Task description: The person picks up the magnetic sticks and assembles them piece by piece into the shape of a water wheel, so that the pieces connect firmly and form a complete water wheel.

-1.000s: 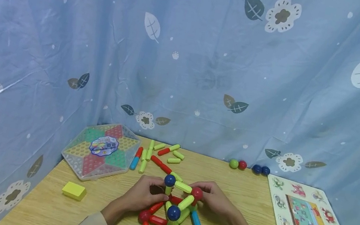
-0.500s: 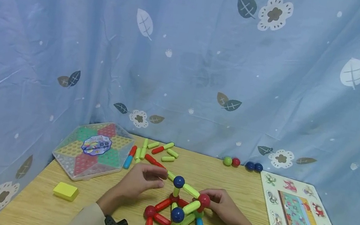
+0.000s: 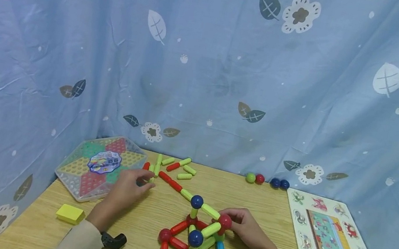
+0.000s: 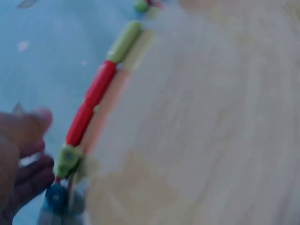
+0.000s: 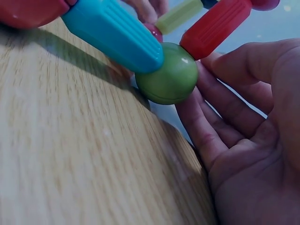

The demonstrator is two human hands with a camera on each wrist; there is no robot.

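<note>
While the right hand stays low beside the magnetic rod-and-ball structure at the near edge of the bench, its fingers curl around the red ball at the structure's upper right corner; the right wrist view shows those fingers cupped against a green ball where a blue rod and a red rod meet. The left hand reaches out to the left, well apart from the structure, with its fingertips at the loose rods lying near the hexagonal checkers board. It seems to pinch one rod, though the left wrist view is too blurred to be sure; that view shows a line of red and green rods just beside the fingers. A yellow block lies near the left forearm. Four loose balls sit by the curtain, and an animal puzzle board lies on the right.
</note>
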